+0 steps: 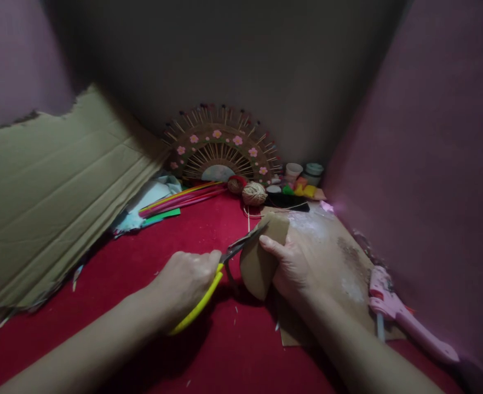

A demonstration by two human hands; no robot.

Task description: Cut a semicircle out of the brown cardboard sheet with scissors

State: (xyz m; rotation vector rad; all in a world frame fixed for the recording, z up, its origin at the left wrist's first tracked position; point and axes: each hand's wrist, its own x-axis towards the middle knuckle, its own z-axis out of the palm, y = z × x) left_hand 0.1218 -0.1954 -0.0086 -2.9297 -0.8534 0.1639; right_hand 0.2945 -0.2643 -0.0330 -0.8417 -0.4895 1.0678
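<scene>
My left hand (190,282) is closed around the yellow handles of a pair of scissors (200,306). Their dark blades point up and to the right, against the edge of a cardboard piece (258,265) with a rounded lower end. A narrow dark strip hangs beside that edge, below the blades. My right hand (293,268) grips the cardboard piece from the right, thumb on its near face and the other fingers hidden behind it. Both hands are above a red cloth (220,350).
A large cardboard sheet (61,191) leans at left. Behind stand a flower-decorated fan (212,142), a twine ball (253,193), and coloured sticks (188,198). At right, a pink glue gun (406,314) lies by a stained board (327,246). Walls close in at the back and right.
</scene>
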